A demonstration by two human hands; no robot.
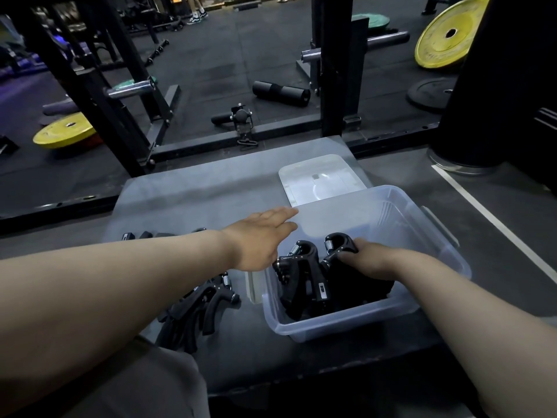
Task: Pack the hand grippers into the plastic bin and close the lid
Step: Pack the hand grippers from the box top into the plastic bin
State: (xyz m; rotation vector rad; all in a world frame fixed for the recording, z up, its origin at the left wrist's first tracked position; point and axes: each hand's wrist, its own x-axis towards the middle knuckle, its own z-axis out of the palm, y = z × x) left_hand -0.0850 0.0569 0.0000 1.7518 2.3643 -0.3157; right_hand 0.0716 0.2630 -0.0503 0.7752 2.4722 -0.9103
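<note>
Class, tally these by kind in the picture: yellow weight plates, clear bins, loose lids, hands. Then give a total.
Yellow weight plates: 2
Clear bin: 1
Loose lid: 1
Hands: 2, the left hand open, the right hand holding a hand gripper
Total: 6

Just one head cam, wide-angle, looking forward and down, close over the bin [346, 322] at lower right of frame.

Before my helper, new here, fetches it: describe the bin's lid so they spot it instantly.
Start at the grey platform in front of the black rack. The lid lies flat behind the clear plastic bin, the only pale, rounded rectangle; the hand grippers are black.
</note>
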